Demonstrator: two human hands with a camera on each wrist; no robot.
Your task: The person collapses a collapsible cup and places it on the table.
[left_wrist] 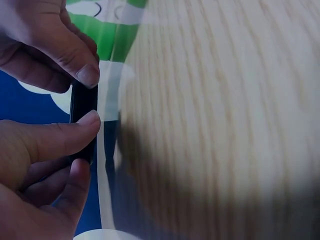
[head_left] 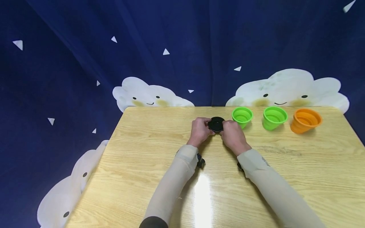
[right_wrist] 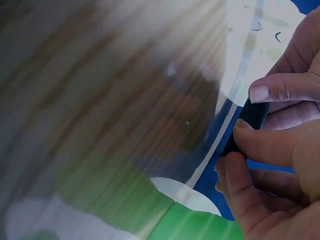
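Note:
A flat black collapsed folding cup (head_left: pixel 215 124), round with concentric rings, is held between both hands near the table's far edge. My left hand (head_left: pixel 199 129) pinches its left side between thumb and fingers, and my right hand (head_left: pixel 233 134) grips the right side. Seen edge-on in the left wrist view, the black cup (left_wrist: pixel 83 105) looks like a thin dark band. The right wrist view also shows thumbs and fingers of both hands on its rim (right_wrist: pixel 257 115). Just right of my right hand stands a green folding cup (head_left: pixel 242 116), expanded.
Farther right along the back of the wooden table (head_left: pixel 142 142) stand another green cup (head_left: pixel 274 117) and an orange cup (head_left: pixel 305 120), both expanded. Behind the table hangs a dark blue curtain (head_left: pixel 185 47) with white clouds and triangles.

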